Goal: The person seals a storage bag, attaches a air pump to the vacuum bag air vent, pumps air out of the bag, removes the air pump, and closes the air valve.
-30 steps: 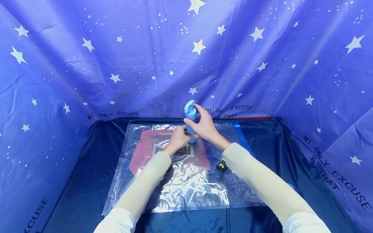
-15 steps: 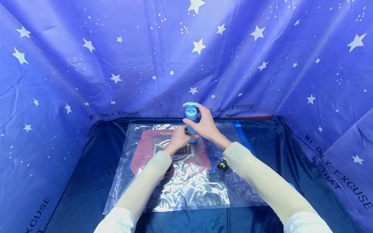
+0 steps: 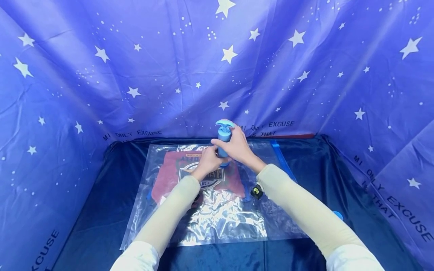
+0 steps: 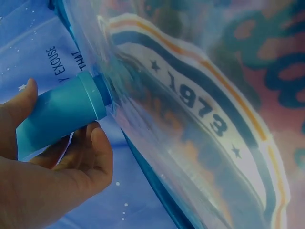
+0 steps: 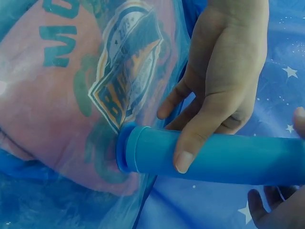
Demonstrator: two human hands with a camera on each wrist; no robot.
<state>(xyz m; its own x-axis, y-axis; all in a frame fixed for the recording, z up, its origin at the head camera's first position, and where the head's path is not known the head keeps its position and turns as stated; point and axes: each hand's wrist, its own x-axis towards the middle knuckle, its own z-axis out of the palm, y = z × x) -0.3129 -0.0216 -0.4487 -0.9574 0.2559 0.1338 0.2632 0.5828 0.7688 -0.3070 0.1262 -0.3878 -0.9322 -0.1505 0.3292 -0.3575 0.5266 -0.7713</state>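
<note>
In the head view a light-blue hand pump (image 3: 224, 134) stands upright on a clear plastic storage bag (image 3: 230, 229), its curved handle on top. A folded red printed garment (image 3: 166, 171) lies inside the bag. My left hand (image 3: 209, 161) grips the pump's lower body; the left wrist view shows its thumb and fingers on either side of the blue cylinder (image 4: 62, 114). Higher up, my right hand (image 3: 239, 145) holds the pump with its thumb across the near side. In the right wrist view the pump's base (image 5: 126, 148) meets the bag's surface; right fingertips show at the edge.
Dark blue cloth (image 3: 210, 259) covers the surface. A blue zip strip (image 3: 283, 160) runs along the bag's right side. A small blue object (image 3: 338, 215) lies partly behind the right forearm. Star-patterned curtains (image 3: 190, 56) stand behind and at both sides.
The pump's handle was angled one second ago, then turned to lie crosswise and is now slightly tilted. The right hand has shifted slightly; the left hand has stayed on the lower body.
</note>
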